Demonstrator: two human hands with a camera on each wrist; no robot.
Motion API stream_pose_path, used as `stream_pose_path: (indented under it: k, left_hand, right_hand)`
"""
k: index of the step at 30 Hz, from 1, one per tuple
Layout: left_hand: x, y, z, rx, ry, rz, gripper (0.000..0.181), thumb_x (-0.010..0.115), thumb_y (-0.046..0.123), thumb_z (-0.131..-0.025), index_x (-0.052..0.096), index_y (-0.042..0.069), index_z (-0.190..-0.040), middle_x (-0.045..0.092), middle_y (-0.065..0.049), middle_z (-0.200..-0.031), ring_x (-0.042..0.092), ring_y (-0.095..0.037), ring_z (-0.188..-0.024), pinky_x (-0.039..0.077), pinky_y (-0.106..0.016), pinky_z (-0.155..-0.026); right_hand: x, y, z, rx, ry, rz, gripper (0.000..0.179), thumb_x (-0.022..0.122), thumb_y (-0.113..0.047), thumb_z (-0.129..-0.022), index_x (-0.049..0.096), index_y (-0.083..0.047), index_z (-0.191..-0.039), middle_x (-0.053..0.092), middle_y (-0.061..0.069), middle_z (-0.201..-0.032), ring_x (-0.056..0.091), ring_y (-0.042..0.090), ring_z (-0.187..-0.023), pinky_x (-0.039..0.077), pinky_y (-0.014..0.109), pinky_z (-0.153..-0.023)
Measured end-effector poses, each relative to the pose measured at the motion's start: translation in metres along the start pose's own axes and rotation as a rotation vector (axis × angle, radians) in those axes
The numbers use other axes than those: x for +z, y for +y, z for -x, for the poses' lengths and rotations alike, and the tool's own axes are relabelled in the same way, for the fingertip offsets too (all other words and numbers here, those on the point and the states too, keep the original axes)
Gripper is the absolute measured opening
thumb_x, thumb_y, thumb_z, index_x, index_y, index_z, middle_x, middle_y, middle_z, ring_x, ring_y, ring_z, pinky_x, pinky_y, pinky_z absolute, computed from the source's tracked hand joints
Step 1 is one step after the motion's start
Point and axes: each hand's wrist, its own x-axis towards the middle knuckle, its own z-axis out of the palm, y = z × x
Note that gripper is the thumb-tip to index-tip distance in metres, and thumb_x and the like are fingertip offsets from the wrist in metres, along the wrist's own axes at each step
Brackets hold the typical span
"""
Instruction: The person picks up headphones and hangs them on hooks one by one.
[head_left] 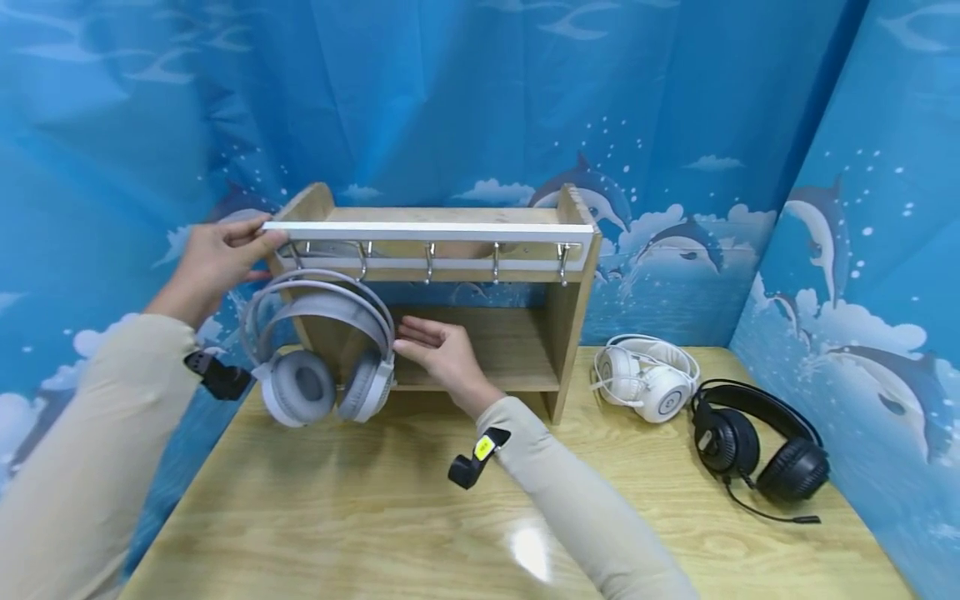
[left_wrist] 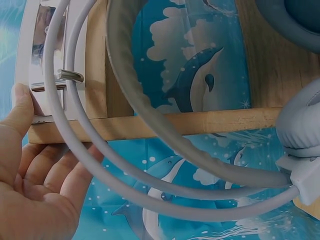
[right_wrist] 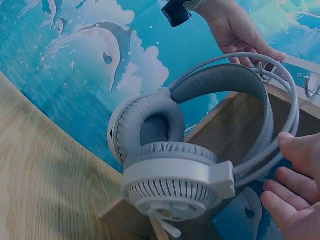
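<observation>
Broad tabletop (head_left: pixel 360 517) before the shelf (head_left: pixel 572 321), left hand (head_left: pixel 213 265) narrow round its edge, right hand (head_left: pixel 452 360) loose-fingered against grey headphones (head_left: pixel 300 390)

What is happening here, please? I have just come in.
A person is handling pale grey headphones at a wooden rack. The left hand grips the left end of the hook rail; the right hand is beside the headband, touching or nearly touching it. The headband appears to be on a hook there. White headphones and a black headset lie on the table, to the right.
</observation>
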Motion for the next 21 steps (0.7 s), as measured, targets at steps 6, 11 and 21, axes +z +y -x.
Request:
stream_pose_path:
  k: [6,11,21]
  left_hand:
    - [0.0,0.0,0.001,-0.012,0.007,0.002,0.082,0.055,0.064,-0.08,0.036,0.022,-0.148,0.042,-0.013,-0.148,0.051,-0.028,-0.125,0.055,-0.031,-0.091]
    - [-0.001,0.002,0.001,-0.042,0.011,0.018,0.084,0.057,0.065,-0.078,0.037,0.023,-0.148,0.04,-0.011,-0.149,0.048,-0.03,-0.129,0.05,-0.04,-0.1]
    - [-0.001,0.006,0.001,-0.067,0.037,0.015,0.083,0.059,0.065,-0.076,0.042,0.022,-0.146,0.044,-0.012,-0.147,0.051,-0.029,-0.126,0.044,-0.043,-0.106]
  right_hand:
    - [-0.016,0.002,0.011,0.0,-0.025,0.014,0.046,0.068,-0.004,-0.089,0.055,0.001,-0.132,0.059,0.02,-0.129,0.055,0.033,-0.121,0.051,0.03,-0.098]
    - [-0.031,0.006,0.021,0.003,-0.039,0.013,0.047,0.067,-0.004,-0.09,0.053,0.001,-0.134,0.055,0.021,-0.133,0.053,0.033,-0.123,0.049,0.03,-0.101]
    - [-0.084,0.008,0.048,0.051,0.001,0.104,0.047,0.067,-0.011,-0.091,0.053,-0.003,-0.136,0.055,0.017,-0.135,0.056,0.023,-0.123,0.046,0.031,-0.104]
